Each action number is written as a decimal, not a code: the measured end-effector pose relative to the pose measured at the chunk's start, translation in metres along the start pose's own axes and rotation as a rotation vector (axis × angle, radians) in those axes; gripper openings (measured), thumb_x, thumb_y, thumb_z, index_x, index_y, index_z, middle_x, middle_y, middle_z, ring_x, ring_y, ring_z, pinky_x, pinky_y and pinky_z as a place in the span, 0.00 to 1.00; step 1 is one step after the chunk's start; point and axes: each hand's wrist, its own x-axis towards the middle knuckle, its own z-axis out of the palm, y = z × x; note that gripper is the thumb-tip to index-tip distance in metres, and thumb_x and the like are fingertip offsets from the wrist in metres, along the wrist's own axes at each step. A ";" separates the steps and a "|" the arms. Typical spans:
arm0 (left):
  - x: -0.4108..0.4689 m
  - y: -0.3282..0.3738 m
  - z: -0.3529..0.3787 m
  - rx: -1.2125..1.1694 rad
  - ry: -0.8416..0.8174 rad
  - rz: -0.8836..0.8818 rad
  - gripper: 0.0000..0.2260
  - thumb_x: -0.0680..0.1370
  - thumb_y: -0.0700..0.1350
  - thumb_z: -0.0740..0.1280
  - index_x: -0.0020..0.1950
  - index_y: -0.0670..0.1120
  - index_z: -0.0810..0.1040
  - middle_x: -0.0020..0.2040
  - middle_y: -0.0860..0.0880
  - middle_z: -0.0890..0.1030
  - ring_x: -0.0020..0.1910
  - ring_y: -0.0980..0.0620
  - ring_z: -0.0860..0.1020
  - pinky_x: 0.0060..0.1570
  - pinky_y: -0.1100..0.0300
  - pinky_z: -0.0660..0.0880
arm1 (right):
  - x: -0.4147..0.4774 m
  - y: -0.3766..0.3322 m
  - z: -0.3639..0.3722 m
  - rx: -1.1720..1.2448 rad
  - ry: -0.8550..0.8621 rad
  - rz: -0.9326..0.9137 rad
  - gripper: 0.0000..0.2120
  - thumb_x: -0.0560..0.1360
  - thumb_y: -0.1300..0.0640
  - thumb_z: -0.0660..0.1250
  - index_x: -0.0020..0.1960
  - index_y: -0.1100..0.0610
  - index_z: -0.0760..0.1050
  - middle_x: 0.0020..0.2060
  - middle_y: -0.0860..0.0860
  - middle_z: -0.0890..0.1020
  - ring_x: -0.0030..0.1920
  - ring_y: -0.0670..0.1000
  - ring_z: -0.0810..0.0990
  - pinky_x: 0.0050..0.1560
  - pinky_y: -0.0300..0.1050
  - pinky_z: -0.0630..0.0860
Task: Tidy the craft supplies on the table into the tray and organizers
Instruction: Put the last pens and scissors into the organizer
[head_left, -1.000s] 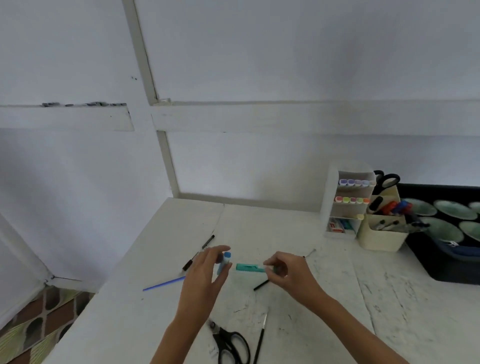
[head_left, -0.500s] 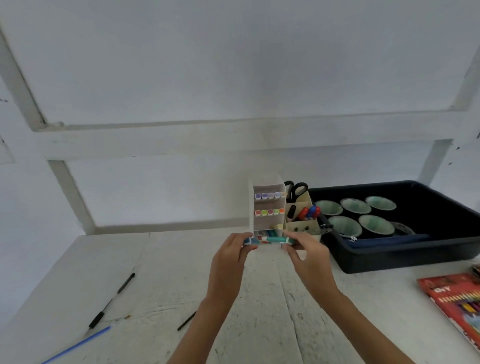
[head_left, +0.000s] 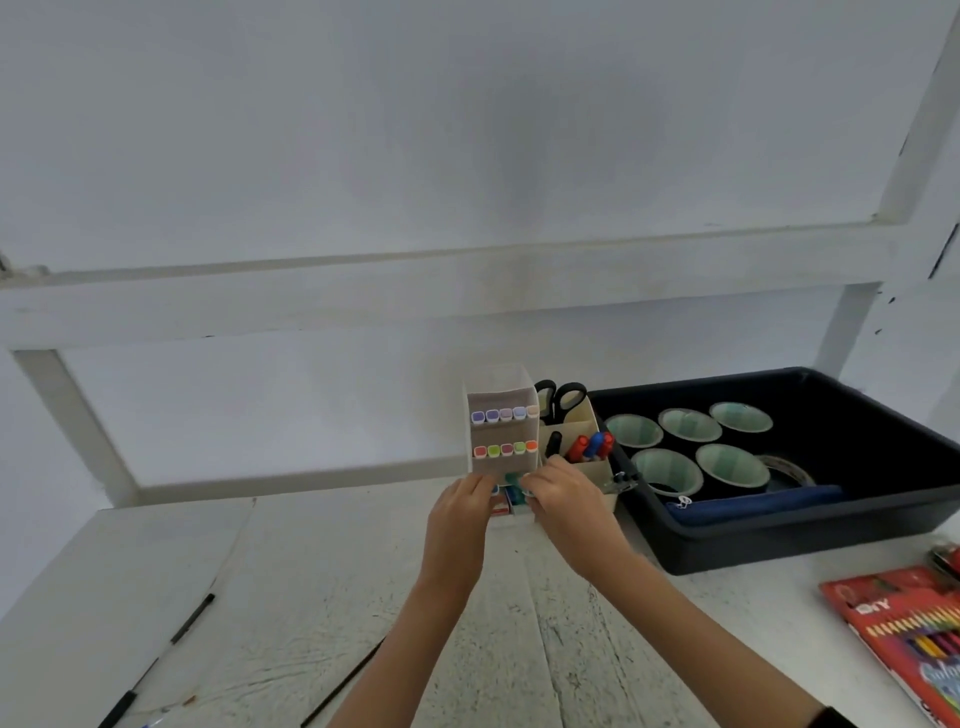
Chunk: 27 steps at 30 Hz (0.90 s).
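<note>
Teal marker (head_left: 512, 478) mostly hidden behind left hand (head_left: 460, 512) and right hand (head_left: 566, 499), left grip unclear, red pencil box (head_left: 904, 639) cut by right edge, black pen (head_left: 118, 707) cut at bottom.

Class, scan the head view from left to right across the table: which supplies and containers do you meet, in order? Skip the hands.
black pen → thin black stick → white marker organizer → beige pen holder → black tray → red coloured-pencil box
</note>
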 end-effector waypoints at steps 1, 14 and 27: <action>0.004 -0.001 0.002 0.021 -0.011 0.006 0.18 0.63 0.38 0.79 0.51 0.44 0.81 0.44 0.49 0.84 0.40 0.49 0.82 0.40 0.60 0.79 | 0.004 -0.001 -0.001 -0.033 -0.038 -0.001 0.16 0.58 0.62 0.81 0.45 0.58 0.83 0.40 0.50 0.83 0.41 0.50 0.81 0.42 0.40 0.78; 0.023 -0.011 0.021 0.166 -0.047 0.022 0.18 0.54 0.39 0.83 0.40 0.46 0.83 0.38 0.51 0.83 0.39 0.51 0.80 0.36 0.63 0.77 | 0.044 -0.012 0.005 -0.195 -0.376 0.077 0.12 0.77 0.66 0.61 0.59 0.61 0.75 0.56 0.57 0.78 0.56 0.55 0.76 0.57 0.45 0.72; 0.024 -0.007 0.033 -0.025 -0.091 -0.140 0.13 0.67 0.34 0.75 0.50 0.42 0.81 0.47 0.46 0.83 0.47 0.47 0.80 0.43 0.59 0.77 | 0.051 -0.013 -0.006 -0.160 -0.460 0.162 0.10 0.78 0.67 0.60 0.57 0.62 0.74 0.53 0.57 0.79 0.54 0.56 0.78 0.53 0.46 0.74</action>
